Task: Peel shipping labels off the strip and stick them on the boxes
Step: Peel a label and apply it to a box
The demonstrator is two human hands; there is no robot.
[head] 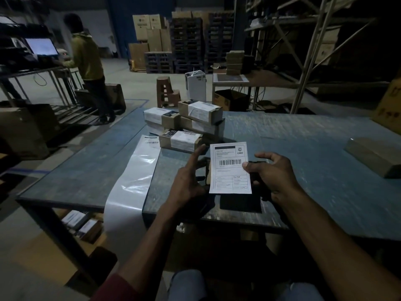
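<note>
Right hand (pixel 273 172) pinches the peeled label (pixel 230 168) by its right edge, thumb on top, holding it upright with its long axis running away from the person. Left hand (pixel 188 177) hovers just left, fingers spread, over a dark box (pixel 207 171) largely hidden beneath. Labelled boxes (pixel 184 124) are stacked beyond; the strip (pixel 132 181) trails off the table (pixel 303 148) to the left.

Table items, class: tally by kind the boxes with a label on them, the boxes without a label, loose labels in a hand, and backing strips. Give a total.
Boxes with a label: 4, in the stack
Boxes without a label: 1, the plain box on the right of the table
Loose labels: 1, the label pinched by the right hand
Backing strips: 1
Total: 7
</note>
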